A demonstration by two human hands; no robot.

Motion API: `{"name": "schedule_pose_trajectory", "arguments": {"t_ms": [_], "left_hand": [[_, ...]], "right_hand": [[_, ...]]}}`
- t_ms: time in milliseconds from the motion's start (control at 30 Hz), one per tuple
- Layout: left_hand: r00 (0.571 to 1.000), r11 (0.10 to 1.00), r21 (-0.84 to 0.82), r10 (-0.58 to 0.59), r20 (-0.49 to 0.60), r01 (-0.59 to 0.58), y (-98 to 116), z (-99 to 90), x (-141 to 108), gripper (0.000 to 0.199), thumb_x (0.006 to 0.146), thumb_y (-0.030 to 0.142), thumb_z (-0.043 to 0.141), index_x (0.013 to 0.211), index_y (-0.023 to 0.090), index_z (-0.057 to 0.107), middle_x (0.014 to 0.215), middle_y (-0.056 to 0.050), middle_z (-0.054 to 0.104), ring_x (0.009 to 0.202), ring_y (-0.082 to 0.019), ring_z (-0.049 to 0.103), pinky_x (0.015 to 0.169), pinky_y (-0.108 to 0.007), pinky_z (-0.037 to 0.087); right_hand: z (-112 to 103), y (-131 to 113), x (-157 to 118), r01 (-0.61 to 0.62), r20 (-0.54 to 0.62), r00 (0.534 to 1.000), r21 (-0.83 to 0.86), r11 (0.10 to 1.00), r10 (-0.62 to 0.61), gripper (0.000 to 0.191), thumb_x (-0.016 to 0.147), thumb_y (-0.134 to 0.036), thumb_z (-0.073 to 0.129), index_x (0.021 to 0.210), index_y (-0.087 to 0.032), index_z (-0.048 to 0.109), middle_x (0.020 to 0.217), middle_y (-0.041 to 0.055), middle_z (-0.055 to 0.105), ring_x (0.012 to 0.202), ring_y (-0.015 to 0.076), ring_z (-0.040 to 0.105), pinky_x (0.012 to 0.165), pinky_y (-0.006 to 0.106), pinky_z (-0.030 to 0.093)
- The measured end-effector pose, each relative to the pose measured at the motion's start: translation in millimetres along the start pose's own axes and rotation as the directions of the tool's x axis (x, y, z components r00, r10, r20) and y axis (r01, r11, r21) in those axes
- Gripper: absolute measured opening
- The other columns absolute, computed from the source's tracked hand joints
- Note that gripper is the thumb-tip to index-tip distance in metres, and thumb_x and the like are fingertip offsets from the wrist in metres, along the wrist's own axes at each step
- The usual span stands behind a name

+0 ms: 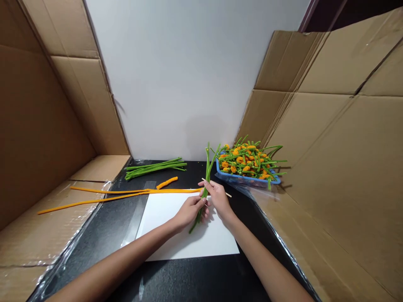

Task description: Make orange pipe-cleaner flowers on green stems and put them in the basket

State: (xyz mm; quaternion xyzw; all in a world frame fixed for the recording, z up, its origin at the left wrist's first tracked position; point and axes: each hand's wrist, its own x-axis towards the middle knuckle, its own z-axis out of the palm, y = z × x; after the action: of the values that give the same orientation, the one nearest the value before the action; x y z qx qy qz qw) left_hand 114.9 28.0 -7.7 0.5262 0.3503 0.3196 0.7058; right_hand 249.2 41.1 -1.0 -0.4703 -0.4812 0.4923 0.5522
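Over the white sheet (195,245), my left hand (190,211) is closed around the lower part of several green pipe cleaners (208,167), which stand up at a slant. My right hand (218,199) pinches the same green stems higher up. A thin wooden stick (228,194) passes through the right hand, its ends showing on both sides. Long orange pipe cleaners (107,199) run from the left up to the fingers; whether they are gripped there is hidden. A short coiled orange piece (167,183) lies beyond the sheet.
A bundle of green pipe cleaners (154,168) lies at the back left of the black table (176,281). At the back right stands a blue basket (248,180) heaped with orange and green pipe-cleaner flowers. Cardboard walls (340,138) flank both sides, with a pale wall behind.
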Motion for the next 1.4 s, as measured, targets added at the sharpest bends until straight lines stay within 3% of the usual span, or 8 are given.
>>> {"name": "schedule_pose_trajectory", "arguments": {"t_ms": [200, 433, 733, 933, 1100, 1200, 1267, 1400], "left_hand": [[0.993, 0.998, -0.004, 0.063, -0.095, -0.064, 6.0, -14.3, -9.0, 0.060, 0.070, 0.070, 0.073, 0.089, 0.014, 0.063, 0.074, -0.003, 0.063, 0.063, -0.014, 0.061, 0.055, -0.025, 0.051], [0.887, 0.959, -0.001, 0.261, -0.381, -0.283, 28.2, -48.1, 4.4, 0.059, 0.062, 0.060, 0.085, 0.094, 0.015, 0.062, 0.077, -0.001, 0.062, 0.067, -0.014, 0.063, 0.048, -0.020, 0.049], [0.839, 0.955, -0.012, 0.255, -0.481, -0.297, 52.8, -94.6, 9.7, 0.044, 0.074, 0.051, 0.081, 0.074, 0.010, 0.065, 0.065, -0.005, 0.064, 0.052, -0.009, 0.059, 0.052, -0.021, 0.053], [0.593, 0.939, 0.127, 0.303, -0.746, -0.321, 66.0, -153.1, 18.1, 0.021, 0.099, 0.024, 0.050, 0.107, 0.009, 0.063, 0.095, -0.012, 0.071, 0.076, -0.009, 0.069, 0.080, -0.023, 0.058], [0.420, 0.902, 0.396, 0.431, -0.799, -0.172, 64.7, -194.1, 10.0, 0.062, 0.070, 0.007, 0.075, 0.129, 0.014, 0.057, 0.125, -0.015, 0.066, 0.107, -0.022, 0.067, 0.099, -0.036, 0.052], [0.438, 0.838, 0.541, 0.516, -0.737, -0.077, 62.0, -202.3, 4.6, 0.037, 0.070, 0.018, 0.079, 0.105, 0.016, 0.070, 0.109, -0.010, 0.072, 0.102, -0.024, 0.067, 0.099, -0.035, 0.048], [0.478, 0.806, 0.592, 0.531, -0.699, -0.029, 59.4, -202.7, 5.6, 0.020, 0.083, 0.034, 0.069, 0.091, 0.017, 0.072, 0.089, -0.007, 0.074, 0.086, -0.022, 0.069, 0.087, -0.032, 0.051], [0.635, 0.751, 0.660, 0.500, -0.589, 0.021, 48.8, -192.2, 15.1, 0.036, 0.096, 0.044, 0.047, 0.091, 0.017, 0.070, 0.075, -0.005, 0.072, 0.068, -0.020, 0.067, 0.068, -0.028, 0.049]], "right_hand": [[-3.5, 0.2, 3.6, 0.078, -0.011, 0.997, -0.034, 0.996, -0.079, 0.046, 0.084, -0.060, 0.064, 0.085, -0.015, 0.069, 0.051, -0.0035, 0.052, 0.050, 0.0103, 0.048, 0.053, 0.023, 0.039], [-0.9, 1.7, -3.0, -0.046, 0.288, 0.951, -0.215, 0.976, 0.108, 0.047, 0.084, -0.061, 0.062, 0.085, -0.014, 0.068, 0.046, -0.0102, 0.033, 0.040, 0.0063, 0.023, 0.042, 0.022, 0.018], [7.5, 1.8, -11.6, 0.015, 0.348, 0.934, -0.254, 0.967, 0.078, 0.053, 0.085, -0.068, 0.059, 0.086, -0.016, 0.068, 0.050, -0.0094, 0.027, 0.045, 0.0070, 0.019, 0.044, 0.023, 0.014], [2.7, 5.7, -8.6, -0.022, 0.316, 0.943, -0.256, 0.966, 0.105, 0.050, 0.085, -0.066, 0.059, 0.084, -0.017, 0.066, 0.048, -0.0104, 0.028, 0.042, 0.0062, 0.017, 0.042, 0.022, 0.012], [-1.2, 1.1, -1.4, 0.009, 0.235, 0.969, -0.364, 0.932, 0.082, 0.046, 0.092, -0.060, 0.050, 0.092, -0.017, 0.065, 0.050, -0.0082, 0.039, 0.039, 0.0086, 0.033, 0.043, 0.022, 0.025], [-7.7, -11.9, 18.6, 0.130, 0.125, 0.990, -0.606, 0.785, -0.066, 0.040, 0.099, -0.048, 0.041, 0.097, -0.018, 0.066, 0.058, -0.0031, 0.052, 0.045, 0.0129, 0.046, 0.049, 0.025, 0.034], [-12.0, -21.8, 39.0, 0.177, 0.121, 0.983, -0.841, 0.512, -0.140, 0.034, 0.101, -0.036, 0.039, 0.098, -0.019, 0.068, 0.067, 0.0025, 0.062, 0.058, 0.0172, 0.058, 0.058, 0.027, 0.039], [-14.9, -28.5, 81.6, 0.073, 0.037, 0.983, -0.977, 0.201, -0.178, 0.026, 0.099, -0.023, 0.044, 0.106, -0.015, 0.068, 0.084, 0.0163, 0.071, 0.077, 0.0273, 0.068, 0.069, 0.033, 0.040]]}}
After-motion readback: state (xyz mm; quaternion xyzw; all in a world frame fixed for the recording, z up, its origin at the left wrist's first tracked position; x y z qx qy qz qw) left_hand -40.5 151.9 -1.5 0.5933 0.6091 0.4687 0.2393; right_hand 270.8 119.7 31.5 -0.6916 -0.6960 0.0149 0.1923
